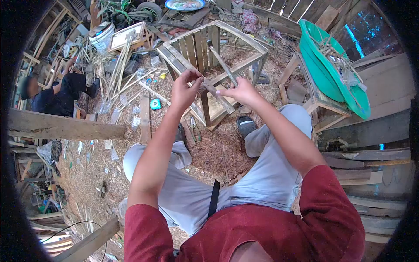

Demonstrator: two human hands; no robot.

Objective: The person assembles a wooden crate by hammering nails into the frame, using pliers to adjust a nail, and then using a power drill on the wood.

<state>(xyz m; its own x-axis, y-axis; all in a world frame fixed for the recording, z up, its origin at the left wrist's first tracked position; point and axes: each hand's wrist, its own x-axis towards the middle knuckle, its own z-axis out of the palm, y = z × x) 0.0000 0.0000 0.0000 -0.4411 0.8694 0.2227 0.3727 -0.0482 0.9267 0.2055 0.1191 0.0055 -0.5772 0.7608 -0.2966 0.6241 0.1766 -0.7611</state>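
Note:
My left hand [187, 90] is closed in a pinch above the near rail of a slatted wooden frame [244, 66]. Whatever sits between its thumb and fingertips is too small to name. My right hand [242, 92] is wrapped round a long, slim stick-like tool [222, 64], which slants away across the frame. Its thumb points left, close to a wooden slat [224, 104] at the frame's near corner; whether they touch I cannot tell. The frame stands on the ground just beyond my feet. Pliers [195, 129] with greenish handles lie by my left shoe.
Wood shavings and scraps cover the floor. A turquoise tape measure [155, 104] lies left of the frame. Green plastic basins [323, 65] rest on a wooden stand at right. Another person [54, 97] sits at far left, beyond a thick wooden beam [65, 125].

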